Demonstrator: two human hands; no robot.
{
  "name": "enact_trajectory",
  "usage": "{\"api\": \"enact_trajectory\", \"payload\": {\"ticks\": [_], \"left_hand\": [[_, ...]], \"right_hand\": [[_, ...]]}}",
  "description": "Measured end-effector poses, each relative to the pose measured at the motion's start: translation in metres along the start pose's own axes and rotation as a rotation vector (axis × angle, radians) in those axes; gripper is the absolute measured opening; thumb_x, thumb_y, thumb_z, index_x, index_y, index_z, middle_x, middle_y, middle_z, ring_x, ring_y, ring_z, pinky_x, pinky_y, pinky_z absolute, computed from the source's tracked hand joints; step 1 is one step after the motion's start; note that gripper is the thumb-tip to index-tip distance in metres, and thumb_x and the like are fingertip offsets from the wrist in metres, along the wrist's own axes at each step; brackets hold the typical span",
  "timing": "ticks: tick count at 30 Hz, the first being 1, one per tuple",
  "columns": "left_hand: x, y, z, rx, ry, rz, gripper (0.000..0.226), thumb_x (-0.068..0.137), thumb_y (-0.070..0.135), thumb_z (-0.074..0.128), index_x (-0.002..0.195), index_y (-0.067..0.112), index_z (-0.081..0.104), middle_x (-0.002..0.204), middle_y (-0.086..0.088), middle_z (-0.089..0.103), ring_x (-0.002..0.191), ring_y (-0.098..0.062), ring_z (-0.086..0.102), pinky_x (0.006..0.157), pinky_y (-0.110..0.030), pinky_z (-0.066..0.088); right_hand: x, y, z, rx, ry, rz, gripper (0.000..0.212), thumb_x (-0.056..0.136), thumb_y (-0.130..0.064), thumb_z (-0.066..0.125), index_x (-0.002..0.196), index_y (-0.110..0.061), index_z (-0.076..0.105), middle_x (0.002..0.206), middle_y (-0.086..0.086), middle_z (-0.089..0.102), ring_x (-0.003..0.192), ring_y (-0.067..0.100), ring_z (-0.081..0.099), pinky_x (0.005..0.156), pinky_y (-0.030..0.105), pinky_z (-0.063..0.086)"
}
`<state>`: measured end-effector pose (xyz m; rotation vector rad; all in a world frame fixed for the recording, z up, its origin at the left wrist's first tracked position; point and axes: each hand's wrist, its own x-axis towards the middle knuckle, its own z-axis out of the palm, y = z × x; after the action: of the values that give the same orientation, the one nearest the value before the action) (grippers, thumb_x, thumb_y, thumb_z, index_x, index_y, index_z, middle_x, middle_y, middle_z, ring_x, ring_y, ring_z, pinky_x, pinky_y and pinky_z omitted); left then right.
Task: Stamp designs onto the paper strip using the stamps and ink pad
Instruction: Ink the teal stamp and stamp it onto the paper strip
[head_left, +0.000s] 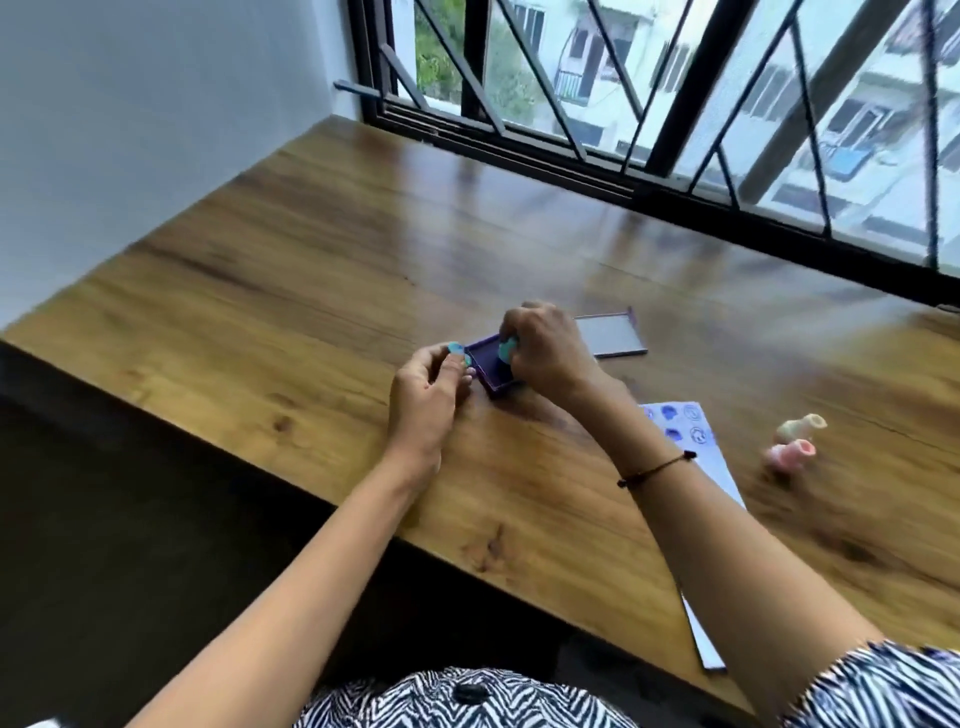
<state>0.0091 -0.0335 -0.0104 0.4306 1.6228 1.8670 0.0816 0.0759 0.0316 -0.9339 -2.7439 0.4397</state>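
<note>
The purple ink pad (488, 371) lies open on the wooden table (311, 291). My right hand (545, 348) holds a teal stamp (507, 349) pressed down into the pad. My left hand (428, 387) rests just left of the pad and pinches a second teal stamp (457, 349) between thumb and fingers. The white paper strip (691, 431) lies to the right, partly under my right forearm, with several blue prints at its far end.
The ink pad's lid (613, 335) lies behind my right hand. A cream stamp (802, 426) and a pink stamp (789, 452) lie on their sides right of the strip. A barred window (675, 104) runs along the table's far edge; a white wall stands left.
</note>
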Motion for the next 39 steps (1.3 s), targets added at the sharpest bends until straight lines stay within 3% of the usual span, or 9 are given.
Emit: {"api": "enact_trajectory", "payload": {"ticks": [3, 10, 19, 23, 26, 29, 31, 34, 39], "left_hand": [[-0.003, -0.005, 0.0, 0.008, -0.018, -0.004, 0.015, 0.09, 0.011, 0.049, 0.087, 0.022, 0.059, 0.079, 0.0, 0.063, 0.069, -0.009, 0.059, 0.067, -0.018, 0.051], [-0.005, -0.009, 0.001, 0.097, -0.025, 0.025, 0.014, 0.088, 0.017, 0.052, 0.084, 0.028, 0.061, 0.085, 0.002, 0.066, 0.081, -0.015, 0.062, 0.083, -0.035, 0.05], [-0.005, -0.001, 0.003, 0.155, -0.044, 0.013, 0.014, 0.087, 0.016, 0.053, 0.08, 0.026, 0.059, 0.082, 0.003, 0.065, 0.075, -0.01, 0.062, 0.079, -0.032, 0.052], [-0.011, 0.005, 0.003, 0.227, -0.057, 0.023, 0.008, 0.079, 0.028, 0.054, 0.074, 0.028, 0.06, 0.08, 0.001, 0.065, 0.084, -0.023, 0.062, 0.09, -0.05, 0.051], [-0.015, 0.009, 0.006, 0.259, -0.084, 0.047, 0.01, 0.074, 0.036, 0.053, 0.072, 0.029, 0.06, 0.076, 0.001, 0.065, 0.08, -0.024, 0.062, 0.088, -0.053, 0.051], [-0.021, 0.013, 0.016, 0.291, -0.174, 0.098, 0.011, 0.076, 0.036, 0.049, 0.078, 0.031, 0.058, 0.08, 0.0, 0.065, 0.081, -0.023, 0.062, 0.09, -0.051, 0.051], [-0.03, 0.012, 0.028, 0.316, -0.307, 0.136, 0.013, 0.081, 0.033, 0.047, 0.089, 0.028, 0.056, 0.089, -0.004, 0.066, 0.087, -0.023, 0.062, 0.091, -0.048, 0.049], [-0.045, 0.006, 0.052, 0.42, -0.503, 0.206, 0.019, 0.089, 0.022, 0.045, 0.104, 0.013, 0.052, 0.1, -0.014, 0.064, 0.096, -0.029, 0.061, 0.09, -0.041, 0.046], [-0.05, 0.0, 0.08, 0.675, -0.692, 0.367, 0.026, 0.093, 0.014, 0.041, 0.116, 0.004, 0.05, 0.114, -0.021, 0.061, 0.103, -0.031, 0.057, 0.086, -0.035, 0.041]], "right_hand": [[0.003, -0.003, 0.007, -0.141, -0.017, -0.054, 0.016, 0.078, -0.001, 0.055, 0.094, 0.001, 0.06, 0.1, 0.021, 0.061, 0.09, 0.037, 0.056, 0.066, 0.034, 0.039], [0.006, -0.003, 0.006, -0.258, -0.07, -0.175, 0.019, 0.077, -0.002, 0.057, 0.096, 0.001, 0.057, 0.102, 0.022, 0.058, 0.094, 0.035, 0.055, 0.065, 0.032, 0.035], [0.003, -0.004, 0.008, -0.291, -0.058, -0.155, 0.022, 0.079, -0.008, 0.058, 0.099, -0.001, 0.053, 0.1, 0.02, 0.055, 0.084, 0.039, 0.06, 0.058, 0.034, 0.035], [-0.004, -0.006, 0.011, -0.2, -0.008, -0.054, 0.021, 0.079, -0.007, 0.056, 0.099, -0.001, 0.052, 0.103, 0.02, 0.054, 0.083, 0.04, 0.06, 0.058, 0.038, 0.039], [-0.012, 0.0, 0.005, 0.047, 0.049, 0.074, 0.023, 0.077, -0.001, 0.055, 0.099, -0.004, 0.058, 0.105, 0.019, 0.056, 0.091, 0.039, 0.057, 0.071, 0.04, 0.046], [-0.038, 0.012, -0.011, 0.356, 0.333, 0.254, 0.021, 0.075, 0.003, 0.057, 0.093, -0.002, 0.065, 0.098, 0.02, 0.065, 0.091, 0.035, 0.058, 0.075, 0.03, 0.039], [-0.065, 0.024, -0.023, 0.485, 0.47, 0.368, 0.018, 0.073, -0.001, 0.062, 0.09, -0.006, 0.067, 0.091, 0.017, 0.069, 0.084, 0.032, 0.061, 0.075, 0.028, 0.044], [-0.11, 0.048, -0.034, 0.544, 0.449, 0.539, 0.019, 0.074, -0.005, 0.065, 0.089, -0.016, 0.068, 0.089, 0.01, 0.07, 0.081, 0.028, 0.065, 0.077, 0.046, 0.055], [-0.147, 0.066, -0.034, 0.479, 0.306, 0.602, 0.016, 0.076, -0.005, 0.064, 0.09, -0.012, 0.066, 0.095, 0.013, 0.071, 0.091, 0.028, 0.066, 0.085, 0.045, 0.053]]}}
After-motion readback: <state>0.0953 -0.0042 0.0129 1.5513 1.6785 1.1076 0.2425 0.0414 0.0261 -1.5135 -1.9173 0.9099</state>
